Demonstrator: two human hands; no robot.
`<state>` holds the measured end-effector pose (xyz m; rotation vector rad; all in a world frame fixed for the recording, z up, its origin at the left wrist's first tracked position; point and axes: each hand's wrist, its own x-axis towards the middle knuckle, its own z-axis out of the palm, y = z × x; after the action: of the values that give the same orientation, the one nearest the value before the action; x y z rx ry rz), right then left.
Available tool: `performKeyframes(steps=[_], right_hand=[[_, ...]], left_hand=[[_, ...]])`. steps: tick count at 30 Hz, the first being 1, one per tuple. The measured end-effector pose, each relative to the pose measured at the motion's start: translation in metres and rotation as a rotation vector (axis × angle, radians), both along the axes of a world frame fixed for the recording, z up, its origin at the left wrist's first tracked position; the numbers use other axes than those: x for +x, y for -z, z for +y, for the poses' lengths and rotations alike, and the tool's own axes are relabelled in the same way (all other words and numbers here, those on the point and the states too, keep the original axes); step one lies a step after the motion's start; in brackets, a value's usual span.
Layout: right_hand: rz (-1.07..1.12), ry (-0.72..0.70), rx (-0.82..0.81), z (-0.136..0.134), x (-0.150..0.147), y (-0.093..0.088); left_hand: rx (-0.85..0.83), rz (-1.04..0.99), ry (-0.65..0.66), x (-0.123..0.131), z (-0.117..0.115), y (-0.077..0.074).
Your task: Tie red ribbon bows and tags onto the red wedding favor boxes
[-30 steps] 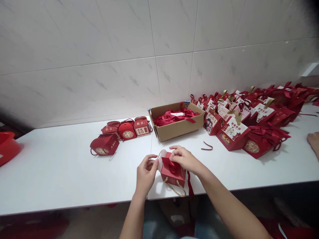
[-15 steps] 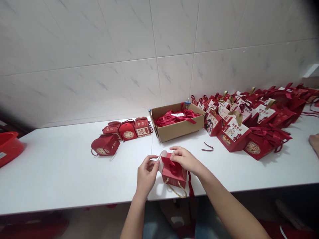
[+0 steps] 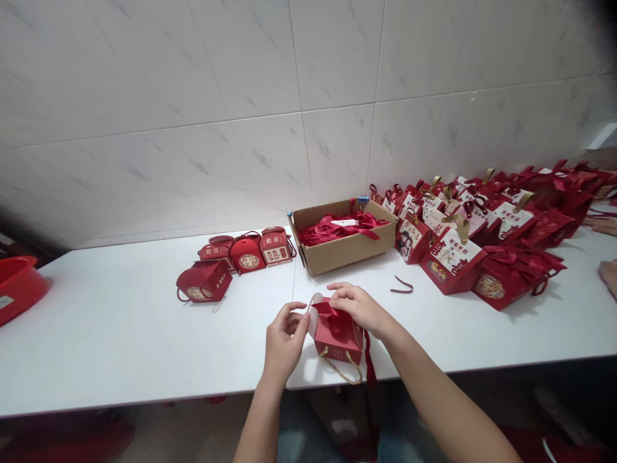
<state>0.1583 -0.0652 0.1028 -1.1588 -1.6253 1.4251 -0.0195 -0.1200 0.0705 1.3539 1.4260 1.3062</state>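
Observation:
A red gift box [image 3: 338, 344] with a gold rope handle [image 3: 341, 373] stands near the table's front edge, its top partly open. On its left side my left hand [image 3: 286, 334] pinches the pale inner side of a raised flap [image 3: 314, 315]. My right hand [image 3: 354, 307] reaches over the top from the right, thumb and fingers closed at the red flap. A dark red ribbon [image 3: 369, 360] hangs from the box's right side over the table edge.
Behind the box, an open cardboard box [image 3: 351, 255] holds red ribbons. Several small red boxes [image 3: 248, 253] sit left of it. Many decorated boxes [image 3: 453, 260] crowd the right. A dark cord [image 3: 402, 285] lies between. A red basin [image 3: 19, 286] is far left; another person's hand [image 3: 608, 278] shows far right.
My hands and the red box have barely shifted. At the far right edge, more of another person's hand has come into view.

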Motion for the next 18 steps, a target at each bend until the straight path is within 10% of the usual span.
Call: performKeyframes(steps=[18], right_hand=[[-0.115, 0.017, 0.091, -0.0024, -0.0048, 0.0072]], left_hand=[[0.02, 0.067, 0.014, 0.0009, -0.0012, -0.0011]])
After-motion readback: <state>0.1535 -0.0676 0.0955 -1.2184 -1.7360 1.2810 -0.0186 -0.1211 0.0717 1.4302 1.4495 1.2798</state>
